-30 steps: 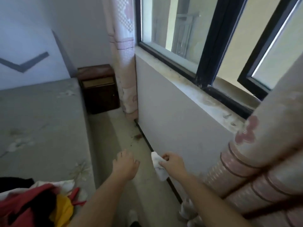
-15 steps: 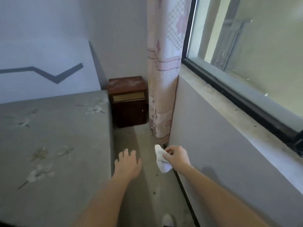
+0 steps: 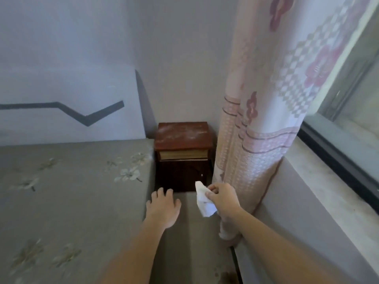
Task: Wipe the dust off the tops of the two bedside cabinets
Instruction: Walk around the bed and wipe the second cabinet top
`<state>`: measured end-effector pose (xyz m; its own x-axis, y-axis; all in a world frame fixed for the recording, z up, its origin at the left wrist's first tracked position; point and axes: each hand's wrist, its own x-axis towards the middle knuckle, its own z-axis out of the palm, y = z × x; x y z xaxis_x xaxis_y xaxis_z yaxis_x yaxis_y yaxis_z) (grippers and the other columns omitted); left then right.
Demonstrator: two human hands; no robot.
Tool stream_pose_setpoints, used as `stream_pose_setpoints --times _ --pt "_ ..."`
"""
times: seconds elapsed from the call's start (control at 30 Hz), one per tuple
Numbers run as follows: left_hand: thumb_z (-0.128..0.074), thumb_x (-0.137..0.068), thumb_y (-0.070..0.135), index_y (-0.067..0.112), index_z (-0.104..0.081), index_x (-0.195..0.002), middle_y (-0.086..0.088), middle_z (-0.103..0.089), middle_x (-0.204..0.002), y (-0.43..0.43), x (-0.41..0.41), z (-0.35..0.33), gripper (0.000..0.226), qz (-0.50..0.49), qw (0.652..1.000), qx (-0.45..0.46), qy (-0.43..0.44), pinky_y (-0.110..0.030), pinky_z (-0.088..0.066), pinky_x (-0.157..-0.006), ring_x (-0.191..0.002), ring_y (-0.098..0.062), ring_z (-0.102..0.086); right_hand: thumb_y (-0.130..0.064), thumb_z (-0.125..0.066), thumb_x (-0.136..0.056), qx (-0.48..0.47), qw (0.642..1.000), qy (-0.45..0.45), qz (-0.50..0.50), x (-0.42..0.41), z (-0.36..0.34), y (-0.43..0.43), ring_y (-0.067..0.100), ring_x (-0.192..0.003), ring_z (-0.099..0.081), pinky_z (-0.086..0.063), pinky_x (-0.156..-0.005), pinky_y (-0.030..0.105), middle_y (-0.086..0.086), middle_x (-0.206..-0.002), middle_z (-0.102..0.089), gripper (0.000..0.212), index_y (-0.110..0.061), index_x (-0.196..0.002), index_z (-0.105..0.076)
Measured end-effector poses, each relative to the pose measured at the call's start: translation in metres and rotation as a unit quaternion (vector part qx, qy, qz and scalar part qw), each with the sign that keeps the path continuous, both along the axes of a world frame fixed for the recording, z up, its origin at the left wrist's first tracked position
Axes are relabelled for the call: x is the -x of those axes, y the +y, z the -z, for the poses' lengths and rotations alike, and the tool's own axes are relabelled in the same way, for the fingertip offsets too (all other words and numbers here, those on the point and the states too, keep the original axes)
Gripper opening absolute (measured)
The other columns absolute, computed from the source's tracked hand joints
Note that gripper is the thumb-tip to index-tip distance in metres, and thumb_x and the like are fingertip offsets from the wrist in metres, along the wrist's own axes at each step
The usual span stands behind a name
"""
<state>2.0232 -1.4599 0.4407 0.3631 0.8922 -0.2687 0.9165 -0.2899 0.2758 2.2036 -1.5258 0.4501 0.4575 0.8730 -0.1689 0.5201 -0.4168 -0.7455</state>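
A dark brown bedside cabinet (image 3: 183, 138) stands in the corner between the bed and the curtain; pale dust streaks its reddish top. My right hand (image 3: 222, 196) pinches a crumpled white wipe (image 3: 203, 201), held in the air in front of the cabinet's lower front. My left hand (image 3: 163, 208) hangs palm down with fingers spread, holding nothing, just left of the wipe and short of the cabinet. Only one cabinet is in view.
A grey bed (image 3: 71, 191) with a floral cover fills the left side, with a white headboard (image 3: 67, 103) behind it. A pink patterned curtain (image 3: 264, 119) hangs at the right beside a window sill (image 3: 328, 181). A narrow floor strip (image 3: 194, 242) leads to the cabinet.
The view has advanced along the floor strip, so the cabinet is nearer and more central. Both hands stay out in front; the right still holds the wipe.
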Motion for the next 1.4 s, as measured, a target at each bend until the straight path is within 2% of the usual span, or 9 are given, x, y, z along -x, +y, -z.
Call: stream_pose_setpoints --times 0.2,0.43,0.53,0.73,0.9,1.03,1.17,1.23,1.4 --pt "-0.028 -0.097 0.044 0.018 -0.030 -0.144 -0.009 -0.034 -0.146 0.137 -0.039 -0.016 0.053 -0.008 0.999 -0.041 -0.002 -0.043 -0.030 -0.106 -0.135 -0.030 -0.030 -0.024 -0.059 -0.087 0.004 1.000 -0.006 -0.019 -0.039 -0.005 0.136 0.007 -0.072 -0.060 -0.050 -0.067 0.028 -0.011 -0.073 -0.065 0.008 -0.027 -0.085 -0.066" --pt "-0.028 -0.097 0.045 0.018 -0.028 -0.145 -0.009 -0.030 -0.149 0.301 -0.078 0.016 0.055 -0.008 1.000 0.003 0.001 -0.044 -0.030 -0.107 -0.135 -0.032 -0.030 -0.019 -0.061 -0.088 0.008 1.000 0.006 -0.003 -0.077 0.023 0.301 0.011 -0.074 -0.056 -0.046 -0.063 0.024 -0.006 -0.079 -0.061 0.006 -0.017 -0.089 -0.067" --pt "-0.028 -0.096 0.044 0.018 -0.029 -0.143 -0.008 -0.034 -0.146 0.380 -0.091 0.034 0.053 -0.004 1.000 0.024 -0.011 -0.042 -0.033 -0.105 -0.132 -0.031 -0.034 -0.020 -0.061 -0.089 0.022 0.999 0.010 0.023 -0.094 0.040 0.379 0.013 -0.078 -0.056 -0.039 -0.056 0.016 -0.001 -0.088 -0.063 0.010 -0.012 -0.093 -0.067" --pt "-0.031 -0.095 0.041 0.019 -0.030 -0.138 -0.007 -0.036 -0.142 0.508 -0.116 0.079 0.048 -0.028 0.996 0.090 0.002 -0.043 -0.035 -0.103 -0.129 -0.029 -0.037 -0.021 -0.057 -0.092 0.065 0.995 0.017 0.069 -0.130 0.080 0.489 0.010 -0.079 -0.054 -0.033 -0.055 0.013 -0.001 -0.090 -0.061 0.011 -0.014 -0.094 -0.065" --pt "-0.029 -0.095 0.042 0.018 -0.026 -0.144 -0.009 -0.026 -0.150 0.574 -0.132 0.148 0.055 -0.027 0.989 0.142 0.026 -0.047 -0.032 -0.109 -0.137 -0.032 -0.026 -0.020 -0.054 -0.094 0.077 0.990 0.034 0.114 -0.177 0.121 0.542 0.002 -0.072 -0.052 -0.033 -0.053 0.012 -0.001 -0.087 -0.061 0.012 -0.016 -0.087 -0.063" --pt "-0.027 -0.097 0.042 0.020 -0.019 -0.145 -0.009 -0.019 -0.154 0.611 -0.147 0.199 0.054 -0.087 0.982 0.167 0.005 -0.049 -0.027 -0.111 -0.142 -0.032 -0.018 -0.017 -0.057 -0.091 0.038 0.984 0.029 0.171 -0.236 0.148 0.586 0.018 -0.083 -0.062 -0.042 -0.064 0.025 0.001 -0.087 -0.066 0.011 -0.014 -0.092 -0.068" --pt "-0.029 -0.098 0.043 0.019 -0.011 -0.150 -0.011 -0.008 -0.159 0.627 -0.159 0.237 0.060 -0.110 0.985 0.128 -0.017 -0.048 -0.017 -0.116 -0.146 -0.031 -0.009 -0.017 -0.056 -0.093 0.014 0.985 -0.007 0.174 -0.299 0.167 0.635 0.023 -0.086 -0.063 -0.048 -0.074 0.032 0.002 -0.088 -0.065 0.009 -0.017 -0.091 -0.065" --pt "-0.027 -0.098 0.045 0.020 -0.009 -0.151 -0.009 -0.005 -0.160 0.639 -0.162 0.255 0.061 -0.113 0.988 0.105 -0.021 -0.047 -0.013 -0.117 -0.147 -0.030 -0.006 -0.018 -0.052 -0.095 0.007 0.985 -0.020 0.174 -0.327 0.174 0.660 0.023 -0.088 -0.062 -0.042 -0.074 0.029 0.004 -0.091 -0.064 0.016 -0.011 -0.099 -0.066" --pt "-0.031 -0.098 0.041 0.012 -0.015 -0.151 -0.018 -0.015 -0.157 0.678 -0.168 0.291 0.062 -0.166 0.984 0.036 -0.052 -0.049 -0.016 -0.116 -0.145 -0.034 -0.012 -0.019 -0.046 -0.098 0.001 0.991 -0.088 0.097 -0.369 0.201 0.700 0.018 -0.087 -0.056 -0.039 -0.067 0.023 0.003 -0.096 -0.062 0.022 -0.010 -0.111 -0.062"
